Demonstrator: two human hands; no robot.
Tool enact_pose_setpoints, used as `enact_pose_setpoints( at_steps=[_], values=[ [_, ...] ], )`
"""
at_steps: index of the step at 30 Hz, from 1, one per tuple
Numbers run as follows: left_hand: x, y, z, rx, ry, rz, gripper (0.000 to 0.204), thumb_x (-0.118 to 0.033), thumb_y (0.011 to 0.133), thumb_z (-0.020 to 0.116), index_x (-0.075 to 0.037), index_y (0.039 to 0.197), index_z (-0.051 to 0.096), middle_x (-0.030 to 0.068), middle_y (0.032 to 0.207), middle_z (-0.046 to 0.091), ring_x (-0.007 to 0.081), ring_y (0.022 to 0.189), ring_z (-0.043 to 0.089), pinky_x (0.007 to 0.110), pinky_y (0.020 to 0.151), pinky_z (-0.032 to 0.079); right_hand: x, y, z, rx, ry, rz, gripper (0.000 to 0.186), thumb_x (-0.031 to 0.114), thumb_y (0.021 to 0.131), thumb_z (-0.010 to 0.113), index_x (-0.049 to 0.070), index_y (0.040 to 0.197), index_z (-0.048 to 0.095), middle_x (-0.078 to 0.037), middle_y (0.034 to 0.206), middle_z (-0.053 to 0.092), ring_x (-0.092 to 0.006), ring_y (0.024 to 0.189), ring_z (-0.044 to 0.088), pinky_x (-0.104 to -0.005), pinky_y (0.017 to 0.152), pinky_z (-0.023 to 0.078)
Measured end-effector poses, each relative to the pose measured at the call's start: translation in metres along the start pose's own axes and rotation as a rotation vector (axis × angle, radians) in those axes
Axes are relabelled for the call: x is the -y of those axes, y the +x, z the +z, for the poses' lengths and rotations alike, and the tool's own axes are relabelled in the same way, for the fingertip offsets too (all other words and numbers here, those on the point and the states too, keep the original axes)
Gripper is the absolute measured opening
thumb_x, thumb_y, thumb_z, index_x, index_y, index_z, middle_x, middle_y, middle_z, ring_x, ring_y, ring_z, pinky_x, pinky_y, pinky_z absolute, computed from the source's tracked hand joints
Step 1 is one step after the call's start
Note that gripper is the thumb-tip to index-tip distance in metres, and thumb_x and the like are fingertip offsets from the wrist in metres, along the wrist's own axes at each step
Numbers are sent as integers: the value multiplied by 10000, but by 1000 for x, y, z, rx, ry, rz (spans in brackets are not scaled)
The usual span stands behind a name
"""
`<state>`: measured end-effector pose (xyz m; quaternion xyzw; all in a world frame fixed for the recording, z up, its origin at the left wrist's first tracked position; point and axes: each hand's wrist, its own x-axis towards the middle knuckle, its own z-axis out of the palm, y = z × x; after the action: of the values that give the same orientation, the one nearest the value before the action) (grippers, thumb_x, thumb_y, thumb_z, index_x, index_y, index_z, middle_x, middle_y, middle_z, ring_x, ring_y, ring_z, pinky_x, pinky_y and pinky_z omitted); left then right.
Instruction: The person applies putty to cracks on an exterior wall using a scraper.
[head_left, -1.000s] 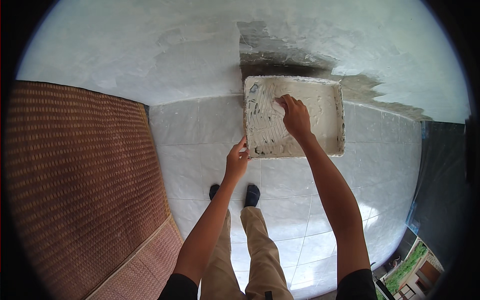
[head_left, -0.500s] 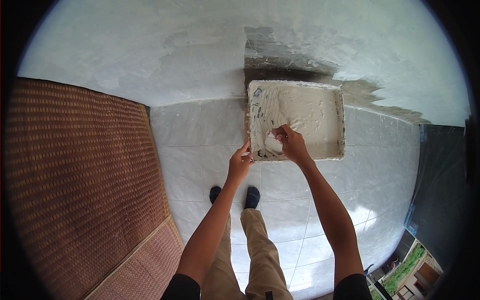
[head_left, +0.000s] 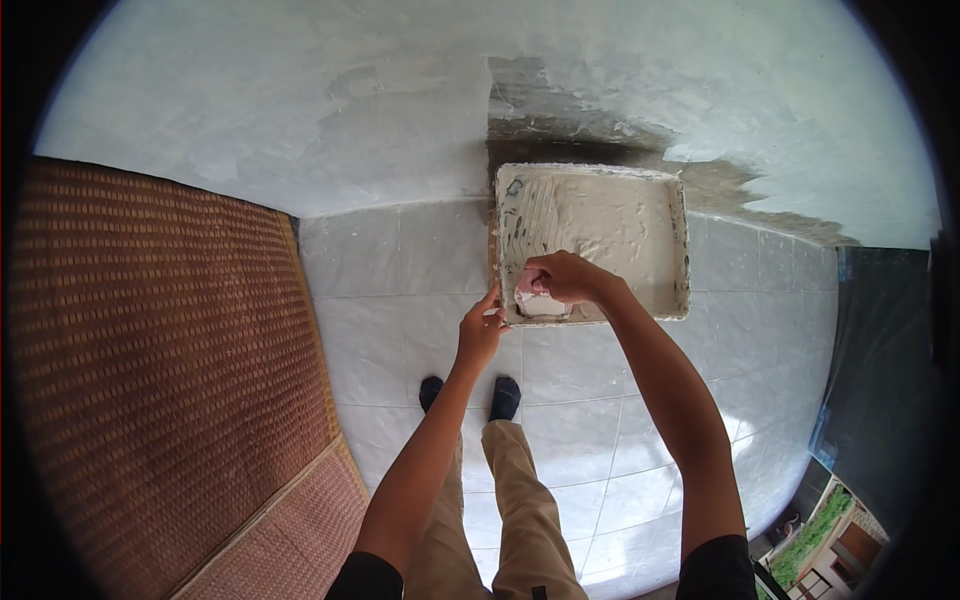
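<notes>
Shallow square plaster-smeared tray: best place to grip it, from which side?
Grip the shallow square plaster-smeared tray by its near-left rim, coming from the left, as the left hand does. The rim is raised and bare there; the right hand works a putty-loaded scraper inside.

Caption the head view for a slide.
Left hand steadies a putty-smeared tray while the right hand scrapes a putty knife along its near edge.

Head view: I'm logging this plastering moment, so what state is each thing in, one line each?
Square white plaster-smeared board: held up level, coated with wet white plaster.
Small scraper with a pinkish handle: loaded with plaster, at the board's near edge.
Left hand: gripping the board's near left corner.
Right hand: closed on the scraper.
Wall: mostly plastered white, one dark bare patch left.
Brown woven mat: lying flat on the tiled floor.
</notes>
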<state>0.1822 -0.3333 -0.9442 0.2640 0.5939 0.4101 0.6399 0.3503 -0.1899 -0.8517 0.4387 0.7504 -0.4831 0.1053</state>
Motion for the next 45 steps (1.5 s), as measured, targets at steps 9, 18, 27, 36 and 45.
enact_pose_setpoints(
  at_steps=[9,18,27,36,45],
  values=[
    [0,-1,0,6,3,15,527,-12,964,552,-125,1470,459,107,1189,581,140,900,632,320,786,634,-13,14,-9,143,30,27,203,76,853,622,48,1047,677,-104,928,730,-265,888,693,-384,796,523],
    [-3,-19,-13,-76,214,170,458,-75,934,623,-58,1381,528,137,1171,624,234,1001,651,352,873,546,-44,-24,-64,155,255,335,274,117,869,626,28,1117,700,-77,956,710,-141,831,637,-296,743,511],
    [-206,-53,-27,-60,309,417,370,-166,979,585,-66,1335,554,94,1148,661,188,1023,637,316,882,499,35,-120,-79,-370,1468,-99,411,141,1026,496,-3,1409,457,-39,1194,614,-144,1062,618,-320,910,519],
    [-475,-134,-69,-66,253,811,351,-199,1010,540,-75,1338,551,105,1201,637,186,1074,612,353,909,512,237,-196,-184,-493,1599,-573,401,152,1011,542,46,1391,474,-51,1265,609,-166,1112,619,-330,936,521],
    [-691,-242,-118,-121,283,1177,325,-121,1003,527,-97,1326,559,77,1228,614,168,1097,586,350,924,496,440,-271,-327,-745,1398,-1080,277,122,988,607,132,1264,581,15,1169,647,-115,1044,632,-315,930,528]
  ],
)
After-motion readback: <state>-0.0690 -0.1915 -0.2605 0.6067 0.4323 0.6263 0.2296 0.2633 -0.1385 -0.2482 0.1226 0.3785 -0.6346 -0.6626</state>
